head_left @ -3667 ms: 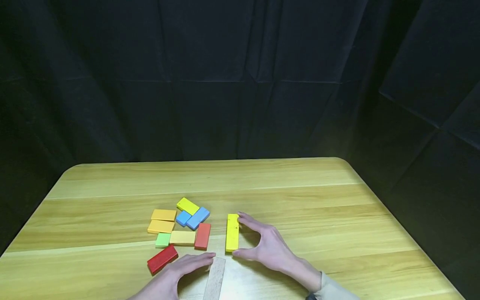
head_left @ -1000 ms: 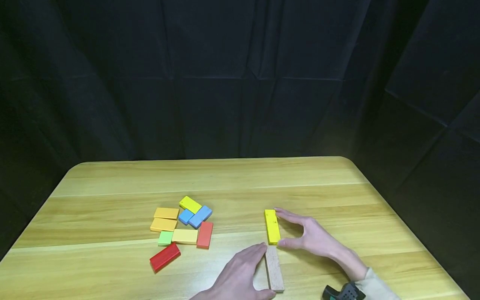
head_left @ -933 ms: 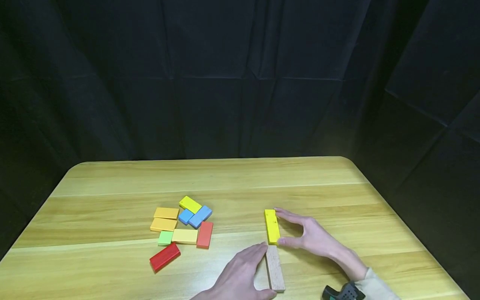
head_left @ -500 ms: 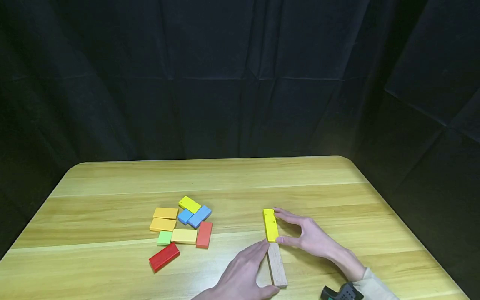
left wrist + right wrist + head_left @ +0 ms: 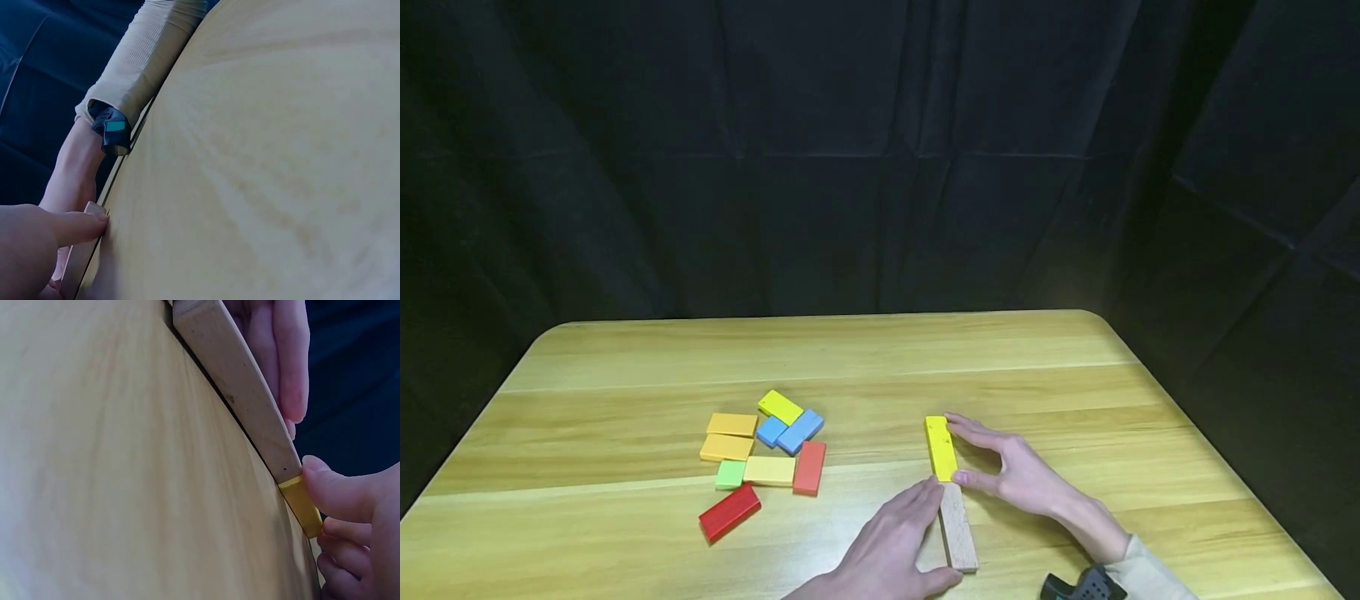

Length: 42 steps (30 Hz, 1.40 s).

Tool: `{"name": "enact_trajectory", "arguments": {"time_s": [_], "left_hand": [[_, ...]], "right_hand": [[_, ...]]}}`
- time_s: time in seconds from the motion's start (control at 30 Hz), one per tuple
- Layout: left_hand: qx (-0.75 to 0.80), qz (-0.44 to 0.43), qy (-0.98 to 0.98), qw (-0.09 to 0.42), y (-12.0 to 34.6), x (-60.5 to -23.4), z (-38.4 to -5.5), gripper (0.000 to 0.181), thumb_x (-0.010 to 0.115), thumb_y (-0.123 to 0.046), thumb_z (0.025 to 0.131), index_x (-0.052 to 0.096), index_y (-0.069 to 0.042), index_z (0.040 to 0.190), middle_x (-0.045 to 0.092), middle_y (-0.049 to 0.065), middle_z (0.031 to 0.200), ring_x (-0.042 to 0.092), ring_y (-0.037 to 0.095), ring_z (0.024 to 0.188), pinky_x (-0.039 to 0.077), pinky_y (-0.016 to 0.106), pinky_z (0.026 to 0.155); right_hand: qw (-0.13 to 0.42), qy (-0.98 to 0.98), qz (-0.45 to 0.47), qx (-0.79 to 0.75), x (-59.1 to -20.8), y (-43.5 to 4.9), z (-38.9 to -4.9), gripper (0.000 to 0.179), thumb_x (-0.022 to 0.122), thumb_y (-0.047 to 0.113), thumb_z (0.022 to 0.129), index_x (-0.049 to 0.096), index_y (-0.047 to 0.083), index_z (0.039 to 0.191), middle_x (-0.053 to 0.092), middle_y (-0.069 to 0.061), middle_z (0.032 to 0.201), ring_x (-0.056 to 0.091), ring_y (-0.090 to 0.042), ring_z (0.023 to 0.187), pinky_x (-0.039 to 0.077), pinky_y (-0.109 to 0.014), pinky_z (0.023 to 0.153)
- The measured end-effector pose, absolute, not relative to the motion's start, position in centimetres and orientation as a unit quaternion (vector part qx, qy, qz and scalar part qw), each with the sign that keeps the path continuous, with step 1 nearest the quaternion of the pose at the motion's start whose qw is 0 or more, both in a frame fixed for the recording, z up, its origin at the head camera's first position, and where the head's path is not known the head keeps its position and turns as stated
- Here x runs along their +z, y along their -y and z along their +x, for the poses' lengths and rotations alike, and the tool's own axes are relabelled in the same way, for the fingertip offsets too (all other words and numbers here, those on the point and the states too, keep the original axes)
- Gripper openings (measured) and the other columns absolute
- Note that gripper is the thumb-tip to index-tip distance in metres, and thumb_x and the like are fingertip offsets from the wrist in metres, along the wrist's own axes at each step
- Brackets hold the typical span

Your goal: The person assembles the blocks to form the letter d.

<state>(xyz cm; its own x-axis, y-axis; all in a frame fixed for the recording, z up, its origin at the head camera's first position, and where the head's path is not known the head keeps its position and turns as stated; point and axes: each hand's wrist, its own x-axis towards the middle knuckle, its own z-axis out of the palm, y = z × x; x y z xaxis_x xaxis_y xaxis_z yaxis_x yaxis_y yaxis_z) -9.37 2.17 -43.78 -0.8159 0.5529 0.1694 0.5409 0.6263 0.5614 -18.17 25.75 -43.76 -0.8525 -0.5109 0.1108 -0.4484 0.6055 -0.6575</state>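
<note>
Right of the table's middle, a yellow block (image 5: 942,448) and a longer unpainted wooden block (image 5: 958,529) lie end to end in one line. My right hand (image 5: 1018,475) holds the yellow block from its right side, forefinger at the far end and thumb near the joint. My left hand (image 5: 887,542) grips the wooden block from the left, fingertips by the joint and thumb at the near end. In the right wrist view the ends of the wooden block (image 5: 234,381) and yellow block (image 5: 301,506) meet. The left wrist view shows the left thumb (image 5: 81,226) on the wooden block's end.
Left of the hands lies a flat group of blocks: orange (image 5: 727,448), yellow (image 5: 780,407), blue (image 5: 801,431), green (image 5: 730,475), cream (image 5: 770,471) and red (image 5: 809,468). A darker red block (image 5: 730,513) lies nearer. A black curtain (image 5: 880,167) hangs behind the table (image 5: 625,358).
Since the oldest frame, both hands and the yellow and wooden blocks have moved right. Over the last second the wooden block has shifted slightly away from me, up against the yellow block's near end.
</note>
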Motion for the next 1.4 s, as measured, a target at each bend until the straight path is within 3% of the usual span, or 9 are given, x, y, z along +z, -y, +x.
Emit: {"name": "enact_trajectory", "arguments": {"time_s": [0.33,0.6,0.83,1.4], "left_hand": [[0.296,0.308,-0.904,0.015,-2.1,-43.9,-9.5,0.088,0.076,-0.046,0.086,0.036,-0.003,0.153,0.039,0.012,0.158,0.042,0.025,0.142,0.042,0.039,0.113],[0.282,0.307,-0.909,0.014,-2.3,-43.9,-9.5,0.086,0.076,-0.047,0.086,0.041,-0.002,0.151,0.042,0.013,0.156,0.044,0.025,0.141,0.043,0.038,0.111],[0.283,0.306,-0.909,0.016,-2.2,-43.8,-9.6,0.087,0.076,-0.047,0.086,0.04,-0.004,0.151,0.041,0.013,0.156,0.044,0.024,0.141,0.043,0.038,0.111],[0.296,0.296,-0.908,0.028,-2.2,-43.7,-9.4,0.085,0.075,-0.045,0.087,0.04,-0.005,0.152,0.039,0.012,0.158,0.042,0.026,0.142,0.043,0.041,0.111]], "right_hand": [[0.034,-0.898,-0.266,-0.35,-43.9,-25.6,-17.9,0.067,0.072,0.045,0.09,0.051,0.016,0.147,0.039,0.005,0.158,0.034,-0.025,0.147,0.029,-0.053,0.116],[-0.014,-0.887,-0.283,-0.363,-44.3,-25.3,-16.5,0.045,0.07,0.032,0.094,0.063,0.017,0.136,0.052,0.005,0.149,0.047,-0.025,0.139,0.028,-0.013,0.111],[-0.041,-0.891,-0.287,-0.35,-44.1,-24.7,-14.9,0.039,0.069,0.028,0.095,0.066,0.015,0.132,0.057,0.006,0.143,0.055,-0.023,0.13,0.04,-0.018,0.107],[-0.058,-0.901,-0.273,-0.332,-44.2,-24.3,-14.1,0.038,0.07,0.033,0.094,0.069,0.016,0.128,0.059,0.008,0.14,0.057,-0.018,0.127,0.048,-0.025,0.103]]}}
